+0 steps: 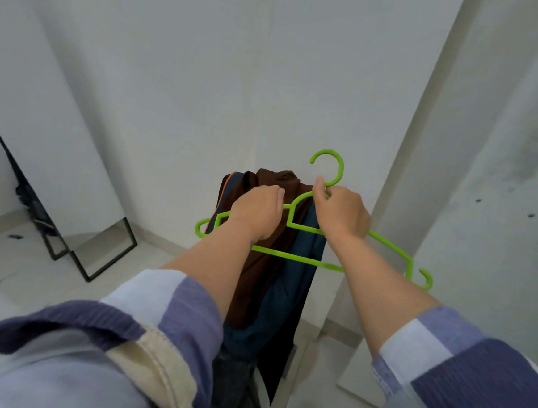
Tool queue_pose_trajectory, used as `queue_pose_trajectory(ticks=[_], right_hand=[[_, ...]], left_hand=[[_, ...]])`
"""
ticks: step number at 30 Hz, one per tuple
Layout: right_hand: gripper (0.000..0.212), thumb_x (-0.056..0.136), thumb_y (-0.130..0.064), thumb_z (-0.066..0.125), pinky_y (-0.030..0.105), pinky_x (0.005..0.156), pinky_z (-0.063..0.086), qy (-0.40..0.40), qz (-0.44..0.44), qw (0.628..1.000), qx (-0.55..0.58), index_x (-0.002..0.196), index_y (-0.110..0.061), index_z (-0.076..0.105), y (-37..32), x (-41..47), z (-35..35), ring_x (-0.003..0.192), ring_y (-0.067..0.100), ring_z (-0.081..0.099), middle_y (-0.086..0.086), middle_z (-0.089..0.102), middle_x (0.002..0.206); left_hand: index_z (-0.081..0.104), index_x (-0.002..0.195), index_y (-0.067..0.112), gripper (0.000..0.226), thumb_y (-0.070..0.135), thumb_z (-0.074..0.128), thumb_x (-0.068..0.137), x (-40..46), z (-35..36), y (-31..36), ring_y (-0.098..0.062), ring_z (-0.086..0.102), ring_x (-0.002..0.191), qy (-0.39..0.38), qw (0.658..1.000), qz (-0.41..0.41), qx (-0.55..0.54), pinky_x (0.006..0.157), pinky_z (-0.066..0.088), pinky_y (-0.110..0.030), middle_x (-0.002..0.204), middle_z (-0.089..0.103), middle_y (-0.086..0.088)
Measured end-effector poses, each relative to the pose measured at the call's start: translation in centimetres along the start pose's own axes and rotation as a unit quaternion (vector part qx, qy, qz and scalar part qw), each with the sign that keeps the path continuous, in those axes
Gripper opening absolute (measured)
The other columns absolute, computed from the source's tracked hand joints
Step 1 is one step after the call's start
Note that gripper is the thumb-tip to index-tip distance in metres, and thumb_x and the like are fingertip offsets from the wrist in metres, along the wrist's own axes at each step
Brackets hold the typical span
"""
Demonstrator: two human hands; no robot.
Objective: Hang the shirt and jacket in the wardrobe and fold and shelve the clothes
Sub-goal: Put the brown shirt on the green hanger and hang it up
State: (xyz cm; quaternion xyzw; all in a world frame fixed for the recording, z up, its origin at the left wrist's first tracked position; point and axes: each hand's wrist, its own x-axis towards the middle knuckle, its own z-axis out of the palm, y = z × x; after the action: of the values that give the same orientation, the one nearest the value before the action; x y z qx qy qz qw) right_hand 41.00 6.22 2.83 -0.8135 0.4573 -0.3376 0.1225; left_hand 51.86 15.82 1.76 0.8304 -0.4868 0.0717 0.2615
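A bright green plastic hanger is held up in front of me, its hook pointing up. My right hand pinches the hanger's neck just below the hook. My left hand grips a dark brown garment at the hanger's left shoulder. Behind the brown cloth hangs a dark teal jacket with an orange stripe at its left edge; both drape straight down between my arms. How the garments sit on the hanger is hidden by my hands.
A black-framed mirror leans against the white wall at left. A white panel, apparently a wardrobe side or door, rises at right. Pale floor lies below.
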Motion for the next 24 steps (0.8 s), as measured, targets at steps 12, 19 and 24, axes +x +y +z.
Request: queue_pose_trajectory(ticks=[12,19,24], right_hand=[[0.055,0.095,-0.055,0.031,0.03,0.057,0.034,-0.01,-0.02,0.999,-0.027,0.063,-0.017,0.054,5.7,13.8,9.3,0.064,0.029,0.049,0.006,0.053,0.066],[0.054,0.095,-0.055,0.033,0.031,0.057,0.033,-0.033,-0.047,0.998,-0.016,0.062,-0.017,0.053,6.9,17.8,13.5,0.064,0.028,0.049,0.003,0.052,0.063],[0.055,0.095,-0.054,0.035,0.031,0.056,0.033,-0.038,-0.035,0.999,-0.001,0.056,-0.016,0.046,7.4,18.8,14.3,0.062,0.028,0.048,0.002,0.047,0.057]], left_hand=[[0.057,0.119,0.011,0.033,0.024,0.044,0.092,18.1,8.9,-2.1,-0.031,0.05,0.118,-0.043,0.988,-0.142,-0.03,0.092,0.044,-0.041,0.124,0.056,-0.011],[0.031,0.142,0.01,0.075,0.06,0.046,0.088,23.9,12.5,-3.3,-0.031,0.031,0.136,-0.107,0.963,-0.236,0.068,0.106,0.028,-0.047,0.144,0.039,-0.012],[0.054,0.111,0.014,0.031,0.038,0.05,0.091,24.4,12.7,-4.6,-0.034,0.049,0.119,-0.134,0.955,-0.239,0.113,0.102,0.029,-0.045,0.126,0.057,-0.011]])
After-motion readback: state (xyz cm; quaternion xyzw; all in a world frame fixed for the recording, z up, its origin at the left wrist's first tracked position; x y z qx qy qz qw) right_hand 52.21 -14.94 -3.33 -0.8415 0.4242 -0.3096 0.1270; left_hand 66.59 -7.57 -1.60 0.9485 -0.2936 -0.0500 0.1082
